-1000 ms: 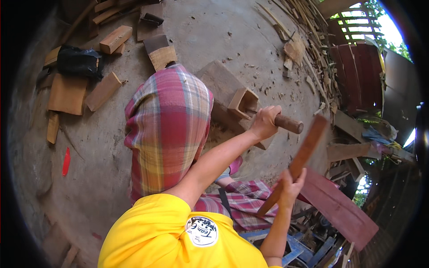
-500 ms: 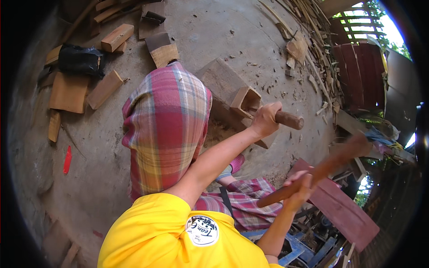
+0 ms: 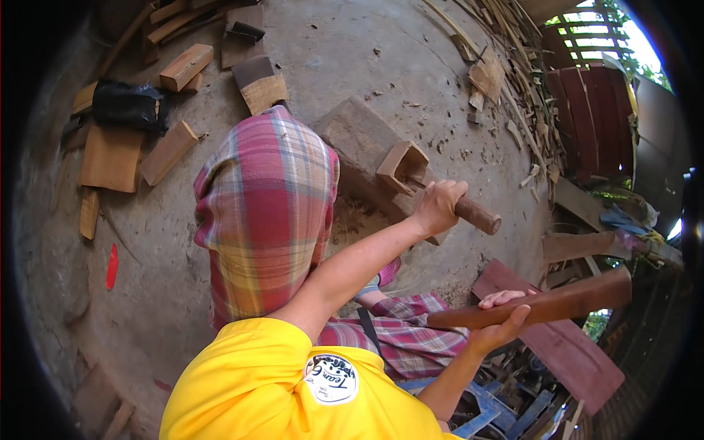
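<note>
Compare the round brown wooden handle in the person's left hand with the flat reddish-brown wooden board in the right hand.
The round brown wooden handle is short, thick and cylindrical; the flat reddish-brown wooden board is long and flat. The left hand wraps the handle, while the right hand supports the board near one end. Both are wood.

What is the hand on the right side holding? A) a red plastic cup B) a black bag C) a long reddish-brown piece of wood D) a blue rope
C: the right hand grips a long reddish-brown piece of wood lying across its palm, while the left hand is wrapped around a round wooden handle.
</note>
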`<state>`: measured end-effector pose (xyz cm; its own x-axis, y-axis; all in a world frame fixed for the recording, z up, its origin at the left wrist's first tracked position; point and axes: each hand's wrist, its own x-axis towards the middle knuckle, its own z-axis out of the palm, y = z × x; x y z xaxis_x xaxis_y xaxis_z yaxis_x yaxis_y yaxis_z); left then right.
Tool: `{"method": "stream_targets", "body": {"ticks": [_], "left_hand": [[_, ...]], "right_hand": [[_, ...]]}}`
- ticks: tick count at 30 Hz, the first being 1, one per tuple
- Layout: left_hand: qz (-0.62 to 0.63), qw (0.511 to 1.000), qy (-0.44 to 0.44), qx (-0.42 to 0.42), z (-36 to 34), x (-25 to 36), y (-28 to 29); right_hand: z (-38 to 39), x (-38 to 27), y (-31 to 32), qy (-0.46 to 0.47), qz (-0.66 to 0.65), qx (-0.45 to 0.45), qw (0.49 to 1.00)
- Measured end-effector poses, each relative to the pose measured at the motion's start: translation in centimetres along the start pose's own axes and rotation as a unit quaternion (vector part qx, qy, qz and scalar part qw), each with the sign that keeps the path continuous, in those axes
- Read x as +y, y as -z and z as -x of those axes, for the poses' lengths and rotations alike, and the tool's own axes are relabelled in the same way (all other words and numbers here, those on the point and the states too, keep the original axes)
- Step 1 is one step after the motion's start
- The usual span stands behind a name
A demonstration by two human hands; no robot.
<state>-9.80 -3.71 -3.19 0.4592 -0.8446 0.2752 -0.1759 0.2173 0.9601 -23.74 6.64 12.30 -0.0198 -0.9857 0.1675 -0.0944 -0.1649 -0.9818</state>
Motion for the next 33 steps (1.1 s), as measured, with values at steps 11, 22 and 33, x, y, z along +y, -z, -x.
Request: {"method": "stream_targets", "body": {"ticks": [11, 22, 33], "left_hand": [[-0.028, 0.999, -0.020, 0.021, 0.9, -0.1, -0.9], [-0.025, 0.998, -0.021, 0.055, 0.4, -0.4, -0.3], [0.464, 0.815, 0.255, 0.235, -4.1, -5.6, 9.1]], "right_hand": [[-0.5, -2.1, -0.3, 0.032, -0.008, -0.053, 0.998], [2.6, 3.3, -0.9, -0.195, 0.101, -0.088, 0.972], [1.8, 12.2, -3.8, -0.302, 0.118, -0.035, 0.945]]}}
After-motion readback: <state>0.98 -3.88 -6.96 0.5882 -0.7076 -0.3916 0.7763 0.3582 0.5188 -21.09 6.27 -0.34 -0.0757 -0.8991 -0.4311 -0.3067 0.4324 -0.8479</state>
